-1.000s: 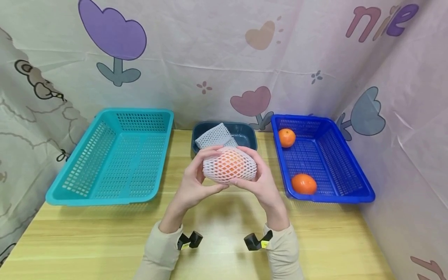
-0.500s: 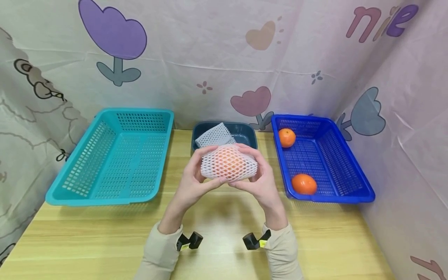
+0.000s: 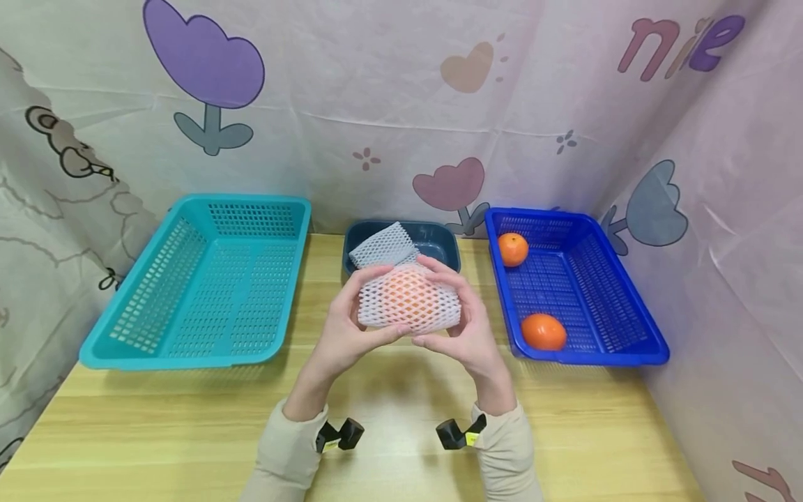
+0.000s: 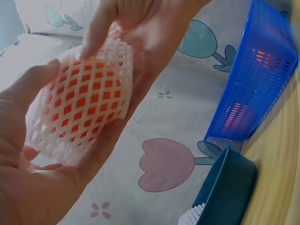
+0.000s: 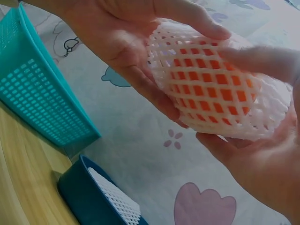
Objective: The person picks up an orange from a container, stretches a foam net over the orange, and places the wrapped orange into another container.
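An orange fruit [image 3: 409, 295] sits inside a white foam net sleeve [image 3: 442, 307], held up above the table between both hands. My left hand [image 3: 345, 328] grips the sleeve's left end, thumb along its near side. On the right end, my right hand [image 3: 469, 324] grips it the same way, fingers over the top and thumb below. Through the mesh the orange skin [image 4: 86, 96] shows in the left wrist view, and the netting [image 5: 206, 79] wraps it all round in the right wrist view. Behind the hands, a dark teal tub [image 3: 442, 240] holds more white foam netting [image 3: 384, 244].
A turquoise basket [image 3: 182, 362] stands on the left of the wooden table [image 3: 188, 432]. At the right, a blue basket [image 3: 590, 357] holds two orange fruits, one at the back [image 3: 513, 249] and one nearer [image 3: 543, 332]. A printed cloth [image 3: 351, 84] hangs behind.
The sleeved fruit stays between both hands, shifting and turning slightly. My right fingers have spread a little over its top. Baskets and tub stay in place.
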A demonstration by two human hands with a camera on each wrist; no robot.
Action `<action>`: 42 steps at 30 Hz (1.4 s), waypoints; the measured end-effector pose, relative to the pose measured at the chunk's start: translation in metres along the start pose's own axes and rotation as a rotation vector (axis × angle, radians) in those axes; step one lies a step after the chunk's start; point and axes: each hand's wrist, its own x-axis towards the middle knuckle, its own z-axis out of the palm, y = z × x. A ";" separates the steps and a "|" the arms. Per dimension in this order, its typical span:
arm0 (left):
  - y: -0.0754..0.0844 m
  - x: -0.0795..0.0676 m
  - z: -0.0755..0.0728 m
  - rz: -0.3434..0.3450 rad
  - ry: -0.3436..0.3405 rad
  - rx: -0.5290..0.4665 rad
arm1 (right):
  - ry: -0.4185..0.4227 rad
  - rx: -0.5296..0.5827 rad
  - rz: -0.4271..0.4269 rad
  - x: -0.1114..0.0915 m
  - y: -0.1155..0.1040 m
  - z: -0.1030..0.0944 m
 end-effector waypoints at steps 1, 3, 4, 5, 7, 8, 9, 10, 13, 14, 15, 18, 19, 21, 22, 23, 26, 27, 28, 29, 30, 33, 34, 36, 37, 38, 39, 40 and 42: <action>0.000 0.000 0.000 0.011 -0.006 -0.004 | -0.001 -0.005 0.007 0.000 0.000 0.000; 0.000 -0.001 0.000 0.037 -0.024 -0.001 | 0.009 -0.031 0.024 0.000 -0.001 -0.001; 0.000 -0.001 -0.001 0.052 -0.031 0.004 | 0.020 -0.047 0.039 0.000 -0.002 -0.001; 0.001 -0.001 -0.001 0.068 -0.040 0.007 | 0.031 -0.064 0.057 0.000 -0.002 -0.001; 0.001 -0.002 -0.001 0.098 -0.054 0.010 | 0.050 -0.087 0.100 -0.001 -0.002 -0.001; 0.001 -0.002 -0.001 0.114 -0.059 0.017 | 0.055 -0.090 0.123 -0.001 -0.003 -0.001; 0.001 -0.002 -0.002 0.126 -0.064 0.019 | 0.060 -0.087 0.145 -0.001 -0.003 -0.002; 0.001 -0.001 -0.002 0.139 -0.066 0.022 | 0.064 -0.083 0.163 -0.002 -0.003 -0.002; 0.000 0.000 -0.003 0.172 -0.067 0.033 | 0.072 -0.063 0.199 -0.002 -0.003 -0.002; 0.000 0.000 -0.003 0.179 -0.071 0.031 | 0.073 -0.058 0.201 -0.002 -0.003 -0.003; -0.001 0.000 -0.003 0.183 -0.076 0.027 | 0.075 -0.055 0.199 -0.002 -0.002 -0.003; -0.001 0.000 -0.004 0.186 -0.095 0.011 | 0.078 -0.047 0.184 -0.003 -0.002 -0.004; -0.001 0.000 -0.005 0.186 -0.105 0.005 | 0.079 -0.044 0.176 -0.003 -0.001 -0.004; 0.000 0.000 -0.005 0.181 -0.125 0.000 | 0.079 -0.040 0.158 -0.003 -0.001 -0.004; 0.000 0.000 -0.006 0.180 -0.133 0.003 | 0.078 -0.042 0.148 -0.004 -0.001 -0.004; 0.000 0.001 -0.006 0.177 -0.138 0.006 | 0.076 -0.045 0.137 -0.004 -0.001 -0.005; 0.001 0.000 -0.006 0.159 -0.142 0.011 | 0.067 -0.061 0.103 -0.005 -0.001 -0.004; 0.002 0.000 -0.005 0.150 -0.138 0.014 | 0.061 -0.062 0.087 -0.005 -0.001 -0.004; 0.002 0.000 -0.005 0.139 -0.130 0.015 | 0.056 -0.062 0.073 -0.005 0.000 -0.004; 0.003 0.000 -0.005 0.127 -0.122 0.012 | 0.049 -0.061 0.057 -0.004 0.000 -0.004; 0.003 0.000 -0.005 0.113 -0.114 0.008 | 0.044 -0.058 0.041 -0.004 0.000 -0.004; 0.004 -0.001 -0.004 0.072 -0.094 -0.010 | 0.031 -0.047 -0.008 -0.003 0.001 -0.003; 0.003 -0.001 -0.004 0.060 -0.088 -0.018 | 0.031 -0.044 -0.020 -0.003 0.001 -0.003; 0.003 -0.001 -0.004 0.042 -0.074 -0.031 | 0.030 -0.038 -0.033 -0.002 0.001 -0.003; 0.002 -0.001 -0.004 0.036 -0.065 -0.037 | 0.028 -0.032 -0.033 -0.002 0.001 -0.003; 0.002 -0.001 -0.004 0.032 -0.056 -0.041 | 0.026 -0.027 -0.032 -0.002 0.001 -0.003; 0.002 -0.001 -0.003 0.029 -0.045 -0.046 | 0.024 -0.020 -0.028 -0.002 0.001 -0.003; 0.002 -0.001 -0.003 0.028 -0.035 -0.052 | 0.023 -0.012 -0.021 -0.002 0.001 -0.003; 0.002 -0.001 -0.003 0.029 -0.018 -0.063 | 0.023 -0.002 -0.005 -0.003 0.001 -0.003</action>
